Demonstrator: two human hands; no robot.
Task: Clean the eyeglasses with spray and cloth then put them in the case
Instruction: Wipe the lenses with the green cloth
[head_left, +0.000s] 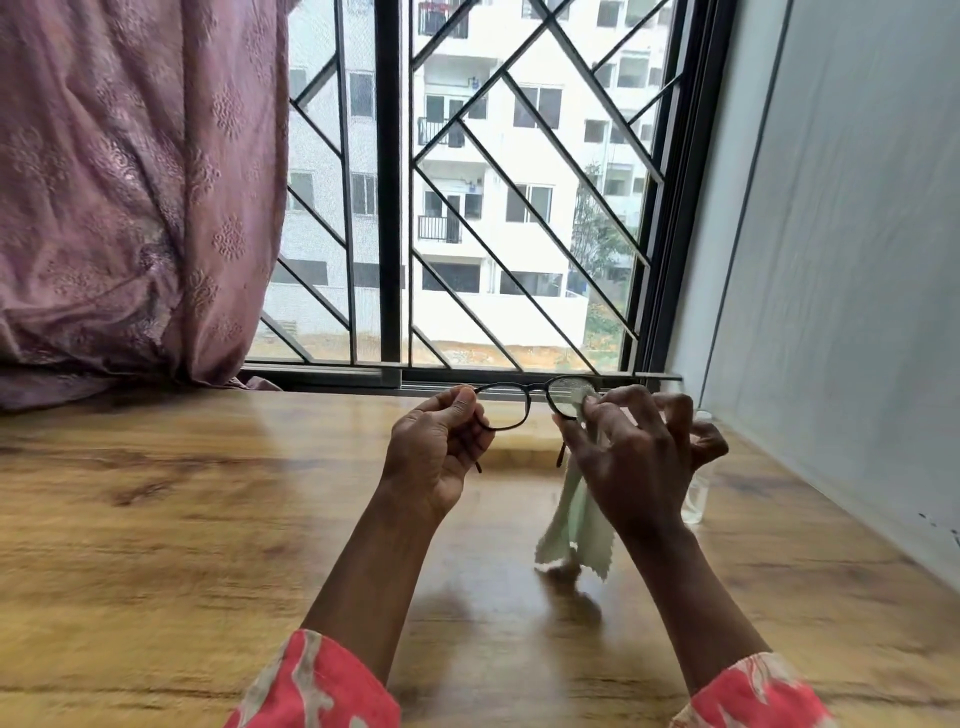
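Head view of lens cleaning at a wooden surface (182, 519) set against a barred window (467, 182). The left hand (436, 457) is closed in a pinch, thumb and fingers gripping the left rim of the dark-framed eyeglasses (511, 410), which are held in the air above the far part of the surface, lenses facing the window. The right hand (634, 467) pinches a pale green cloth (574, 525) around the right lens, thumb and forefinger pressed on either side while the other fingers curl loosely; the cloth's free end hangs down, its lower corner near or touching the surface. A clear spray bottle (698, 493) stands behind the right hand, partly hidden. A mauve curtain (130, 208) hangs at left; red patterned sleeves (322, 686) cover both forearms.
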